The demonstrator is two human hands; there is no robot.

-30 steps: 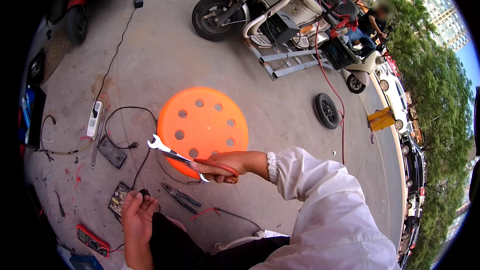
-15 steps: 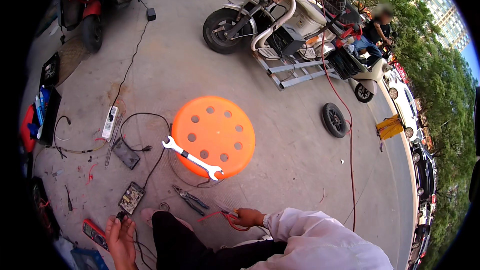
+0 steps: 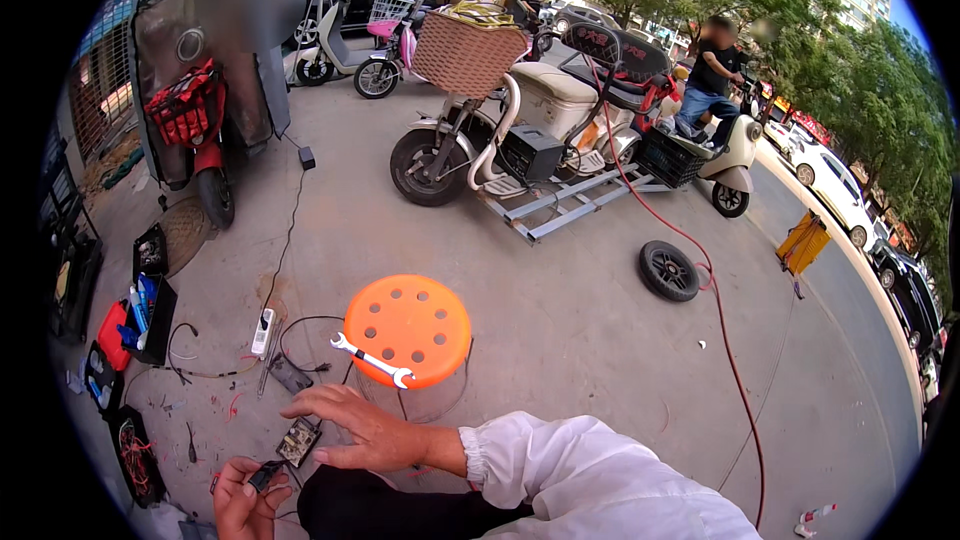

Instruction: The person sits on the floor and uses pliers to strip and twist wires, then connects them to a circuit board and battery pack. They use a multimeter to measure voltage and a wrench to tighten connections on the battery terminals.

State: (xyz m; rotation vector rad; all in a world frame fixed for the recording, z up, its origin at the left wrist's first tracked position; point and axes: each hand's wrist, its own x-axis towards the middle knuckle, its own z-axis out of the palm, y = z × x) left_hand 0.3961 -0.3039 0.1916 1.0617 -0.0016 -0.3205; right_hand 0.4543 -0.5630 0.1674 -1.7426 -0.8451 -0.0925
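Observation:
My left hand (image 3: 243, 500), low at the left, has its fingers closed around a small black plug (image 3: 265, 476). My right hand (image 3: 375, 428) reaches across from the right with fingers stretched and thumb apart, nothing visible in it. Just beneath its thumb lies an opened device with a bare circuit board (image 3: 299, 439), partly covered by the hand. Ahead stands a round orange stool (image 3: 425, 325) with holes in its top. A double open-ended wrench (image 3: 370, 359) rests across its near left edge.
A white power strip (image 3: 263, 333), a dark box-shaped device (image 3: 290, 375) and cables lie left of the stool. Toolboxes (image 3: 152, 325) stand further left. A loose wheel (image 3: 668, 271) and a red hose (image 3: 735, 370) are at right. A three-wheeler (image 3: 550, 110) and a person on a scooter are beyond.
My right hand has let go of the red-handled tool or red lead it held and swung left over the circuit board. My left hand stays low with the plug. The view has tilted upward.

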